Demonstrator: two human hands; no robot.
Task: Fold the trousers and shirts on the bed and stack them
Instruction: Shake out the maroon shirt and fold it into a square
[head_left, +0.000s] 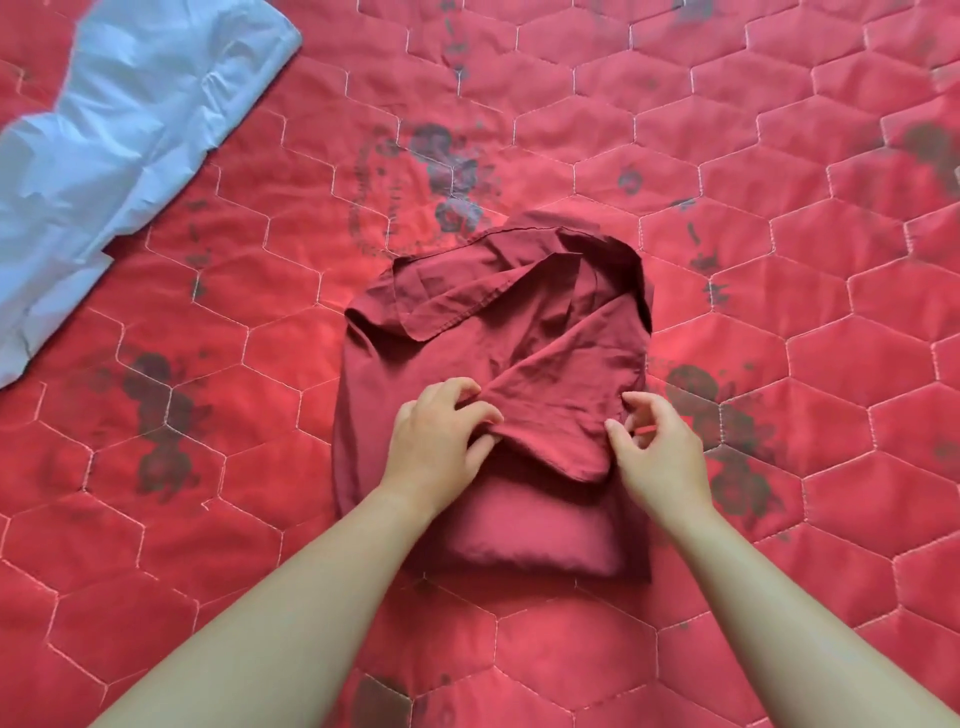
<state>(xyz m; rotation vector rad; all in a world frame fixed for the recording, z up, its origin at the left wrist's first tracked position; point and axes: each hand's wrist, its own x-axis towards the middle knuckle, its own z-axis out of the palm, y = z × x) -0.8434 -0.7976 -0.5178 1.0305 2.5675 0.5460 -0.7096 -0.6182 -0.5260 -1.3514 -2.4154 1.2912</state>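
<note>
A crumpled pale-blue cloth garment (119, 150) is lying far left on the red quilted bed (779, 270), likely awaiting its turn. Mid-bed, the left hand (441, 441) is pinching a flap of the half-folded dark-red cotton shirt (519, 332), the right hand (660, 452) nipping its other edge, probably squaring it.
</note>
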